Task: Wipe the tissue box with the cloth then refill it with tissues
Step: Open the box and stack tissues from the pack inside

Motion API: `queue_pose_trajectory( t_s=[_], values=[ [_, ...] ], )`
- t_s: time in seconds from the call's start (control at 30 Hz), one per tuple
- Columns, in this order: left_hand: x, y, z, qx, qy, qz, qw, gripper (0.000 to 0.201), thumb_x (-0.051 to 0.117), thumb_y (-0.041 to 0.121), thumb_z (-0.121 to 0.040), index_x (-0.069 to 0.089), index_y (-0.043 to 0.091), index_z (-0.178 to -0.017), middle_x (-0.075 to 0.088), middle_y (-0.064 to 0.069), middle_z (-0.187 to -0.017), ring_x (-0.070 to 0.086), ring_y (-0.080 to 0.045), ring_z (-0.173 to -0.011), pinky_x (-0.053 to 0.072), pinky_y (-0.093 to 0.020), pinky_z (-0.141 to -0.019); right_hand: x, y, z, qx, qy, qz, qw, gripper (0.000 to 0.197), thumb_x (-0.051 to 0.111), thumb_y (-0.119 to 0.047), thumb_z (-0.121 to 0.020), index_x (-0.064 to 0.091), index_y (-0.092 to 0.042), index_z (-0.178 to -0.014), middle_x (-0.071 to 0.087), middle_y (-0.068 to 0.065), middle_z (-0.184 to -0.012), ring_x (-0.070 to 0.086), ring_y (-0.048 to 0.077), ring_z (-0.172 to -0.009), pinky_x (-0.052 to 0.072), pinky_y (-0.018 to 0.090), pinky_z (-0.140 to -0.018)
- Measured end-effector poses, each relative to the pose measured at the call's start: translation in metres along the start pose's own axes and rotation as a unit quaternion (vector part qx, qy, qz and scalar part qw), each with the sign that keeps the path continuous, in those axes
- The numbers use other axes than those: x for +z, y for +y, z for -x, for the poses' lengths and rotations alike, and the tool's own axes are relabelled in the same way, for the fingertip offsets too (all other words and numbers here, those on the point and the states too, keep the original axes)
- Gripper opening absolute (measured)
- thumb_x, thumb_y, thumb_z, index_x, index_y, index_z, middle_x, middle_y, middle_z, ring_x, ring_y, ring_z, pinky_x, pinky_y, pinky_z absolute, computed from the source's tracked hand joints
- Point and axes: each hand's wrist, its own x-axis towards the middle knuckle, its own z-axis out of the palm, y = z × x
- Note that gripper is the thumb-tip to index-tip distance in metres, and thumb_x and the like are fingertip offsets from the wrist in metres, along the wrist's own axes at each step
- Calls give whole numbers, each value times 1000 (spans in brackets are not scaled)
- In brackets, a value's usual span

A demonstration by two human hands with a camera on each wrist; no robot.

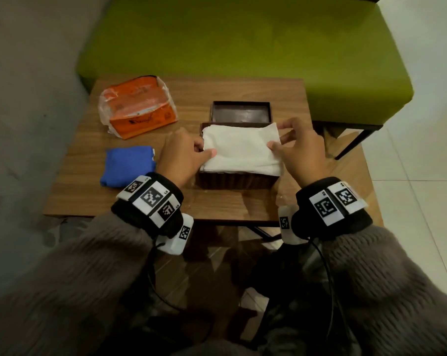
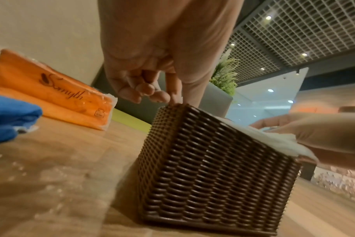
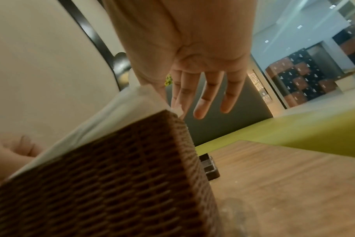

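The dark brown woven tissue box [image 1: 236,179] stands open near the middle of the wooden table [image 1: 243,204], with the stack of white tissues [image 1: 241,150] lying across its mouth and not yet sunk inside. The left hand [image 1: 182,156] pinches the stack's left edge with thumb and curled fingers; the right hand [image 1: 303,151] has thumb and forefinger on the right edge while its other fingers stay spread and straight.

The stack looks wider than the opening and overhangs the near rim, so pushing it down unevenly would likely crumple or tear the top sheets, or leave 1 end jammed on the rim. A hard press on 1 side could also tip or slide the light box.

The folded blue cloth [image 1: 127,165] lies to the left, near the opened orange plastic tissue packet [image 1: 137,109].

Only the head view shows the box's dark brown lid [image 1: 241,113] lying upturned just behind the box. The left wrist view shows the curled left fingers [image 2: 144,89] at the box corner; the right wrist view shows the 3 free right fingers [image 3: 205,97] clear of the tissues.
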Motion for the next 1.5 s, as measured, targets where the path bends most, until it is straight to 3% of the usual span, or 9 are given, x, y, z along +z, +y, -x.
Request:
queue_pose_trajectory(
  t_s=[0.1, 0.2, 0.47, 0.67, 0.8, 0.97, 1.2, 1.37, 1.5],
  values=[
    [0, 6, 2, 16, 79, -53, 995, 27, 76, 28, -75, 57, 16, -92, 51, -4, -105, 49, -19, -96, 43, -30, -75, 6, 1, -1, -45, -10, 81, 996, 33, 67, -19, -84, 58, -17, -116, 66, 4, -97, 54, 25, -103, 35, 26, -75],
    [-1, 12, 10, 102, 131, -78, 983, 37, 71, 25, -78, 52, 18, -109, 50, -4, -111, 43, -17, -103, 37, -28, -81, 2, -2, 4, -82, 24, 69, 994, 36, 67, -20, -86, 56, -14, -121, 58, 6, -115, 44, 18, -108, 26, 16, -79],
    [0, 10, 3, 217, -69, -82, 970, 34, 67, 28, -84, 60, 23, -116, 51, 2, -121, 41, -17, -118, 34, -28, -96, -14, -16, 36, -164, -160, 225, 947, 11, 63, -32, -89, 66, -23, -96, 56, -5, -94, 48, 16, -98, 28, 25, -69],
    [3, 18, -6, 206, -124, -194, 951, 41, 66, 32, -83, 56, 28, -123, 51, 2, -127, 41, -19, -122, 38, -37, -98, -6, -20, 41, -151, -223, 386, 882, 54, 35, -64, -92, 70, -25, -104, 63, -2, -108, 46, 20, -114, 31, 39, -92],
    [-2, 22, -7, 219, -83, -220, 947, 37, 64, 37, -85, 57, 28, -120, 55, 2, -126, 47, -20, -119, 34, -40, -102, -3, -26, 43, -145, -142, 314, 928, 48, 35, -53, -98, 65, -18, -86, 62, 3, -97, 50, 24, -105, 35, 40, -88],
    [-11, 18, -8, 158, -67, -295, 940, 39, 64, 41, -84, 57, 32, -121, 55, 5, -129, 41, -20, -127, 16, -48, -112, 9, -36, 24, -132, -193, 267, 935, 41, 50, -31, -97, 47, -22, -137, 44, 11, -138, 41, 28, -127, 42, 38, -96],
    [-1, 18, -17, 151, -131, -287, 937, 32, 63, 37, -85, 61, 33, -117, 55, 2, -130, 34, -18, -132, 20, -50, -109, 25, -40, 18, -32, -300, 343, 890, 65, 26, -65, -94, 43, -24, -142, 32, 16, -149, 32, 37, -135, 35, 47, -104],
    [-23, -2, -49, 108, 71, 51, 990, 16, 55, 9, -88, 65, 14, -100, 60, 4, -84, 52, -7, -74, 40, -12, -66, 1, -21, 20, -49, -314, 313, 895, 80, 40, -76, -81, 27, -38, -149, 18, 14, -158, 19, 34, -144, 28, 48, -114],
    [-6, -16, -77, 52, -123, -82, 988, 41, 54, 8, -88, 51, 21, -127, 60, -1, -77, 56, -19, -71, 39, -23, -58, -9, 0, 26, -63, -322, 318, 889, 68, 33, -73, -85, 17, -51, -148, 1, 12, -161, 2, 33, -148, 17, 47, -118]
  ],
)
